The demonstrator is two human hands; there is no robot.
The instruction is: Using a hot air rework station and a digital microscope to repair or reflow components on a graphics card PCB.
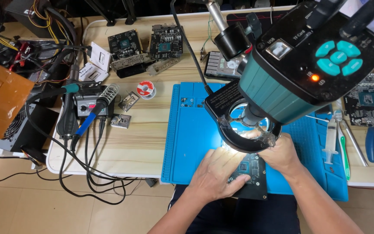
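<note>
Both hands on the dark circuit board (252,175) at the blue mat's (187,143) near edge: left hand (215,173) flat on it, right hand (280,154) pinching its far-right edge — thin, stiff, fragile, best held by the edges.

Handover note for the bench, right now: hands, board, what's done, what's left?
Left hand: flat on the dark circuit board, steadying its near edge.
Right hand: at the board's far right side under the microscope ring light; whether it grips anything is hidden.
Board lies on the blue mat, lit, under the lens.
Soldering iron sits in its stand, untouched.
Done: board positioned. Left: no rework visible yet.
</note>
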